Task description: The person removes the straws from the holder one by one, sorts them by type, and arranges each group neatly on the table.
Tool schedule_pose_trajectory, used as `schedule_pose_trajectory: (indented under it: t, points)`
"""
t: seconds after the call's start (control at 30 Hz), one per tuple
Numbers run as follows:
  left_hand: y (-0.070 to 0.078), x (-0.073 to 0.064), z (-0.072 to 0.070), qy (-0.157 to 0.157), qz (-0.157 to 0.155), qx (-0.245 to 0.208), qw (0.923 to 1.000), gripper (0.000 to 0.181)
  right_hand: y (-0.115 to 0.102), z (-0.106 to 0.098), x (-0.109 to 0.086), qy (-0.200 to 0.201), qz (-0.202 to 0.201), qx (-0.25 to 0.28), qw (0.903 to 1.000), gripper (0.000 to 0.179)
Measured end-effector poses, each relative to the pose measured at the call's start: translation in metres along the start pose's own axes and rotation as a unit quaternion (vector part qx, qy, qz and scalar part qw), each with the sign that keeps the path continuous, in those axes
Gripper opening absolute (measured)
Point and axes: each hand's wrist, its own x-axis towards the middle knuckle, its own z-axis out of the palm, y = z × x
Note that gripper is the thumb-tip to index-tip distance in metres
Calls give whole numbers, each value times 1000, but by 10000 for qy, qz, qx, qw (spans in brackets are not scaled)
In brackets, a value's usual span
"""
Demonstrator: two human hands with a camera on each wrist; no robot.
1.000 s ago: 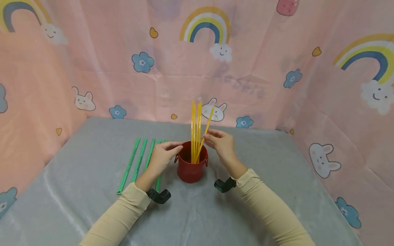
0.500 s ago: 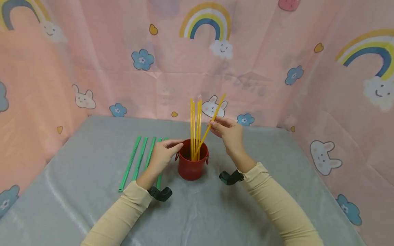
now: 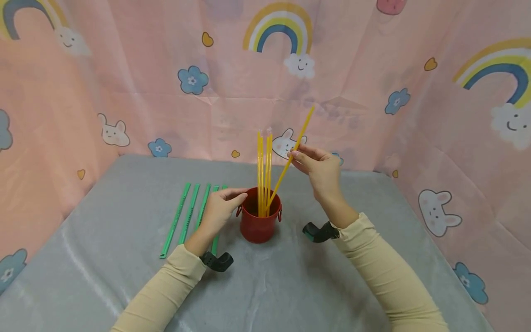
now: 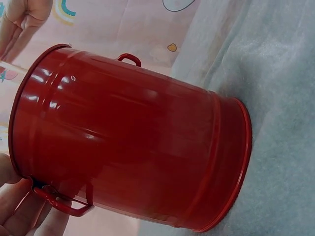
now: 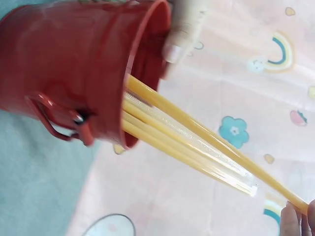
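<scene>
Right hand (image 3: 323, 173): pinching one yellow straw (image 3: 307, 121), tilted, lower end in red bucket (image 3: 258, 230), frame centre. Left hand (image 3: 216, 210): pinching bucket rim. Advised: firm rim hold, light pinch, straw guided along its slant, clear of upright straws (image 3: 260, 170).

We see a desk (image 3: 257, 286) spread with grey cloth (image 3: 103, 258), its surface softly creased. On its left side we find five slim green strips (image 3: 175, 221) lying in a slanted row, some partly hidden. Around the back and sides we have a pink curtain (image 3: 157, 55), printed with rainbows (image 3: 279, 18) that end in smiling clouds (image 3: 299, 66). Between them we notice blue flowers (image 3: 192, 80), white rabbits (image 3: 437, 213) and small yellow-orange hearts (image 3: 207, 39).
</scene>
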Motion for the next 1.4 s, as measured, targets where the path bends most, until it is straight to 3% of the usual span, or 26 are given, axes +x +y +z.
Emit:
schedule_pose_trajectory:
  t: [0.27,0.43,0.57,0.73,0.97,1.23,1.4]
  points:
    - [-1,1,2,-43,-95,-56,9999,20,-33,-19,3,232,-515,657,9962,28]
    - [0,1,1,9,-151,-34,9999,20,-49,-33,4,214,-614,476,9967,31]
    - [0,1,1,22,-93,-46,9999,21,-53,-40,6,158,-444,146,9988,30]
    - [0,2,0,-3,-26,-42,10000,22,-44,-47,12,54,195,-329,9993,26]
    - [-2,3,-1,-39,38,-117,9999,23,-16,-54,17,-289,924,-1010,9902,26]
    - [-2,4,0,-42,63,-126,9999,22,14,-64,19,-641,2103,-1720,9603,41]
    - [-3,1,0,-75,-1,-18,10000,23,36,-68,14,-811,2500,-1811,9477,40]
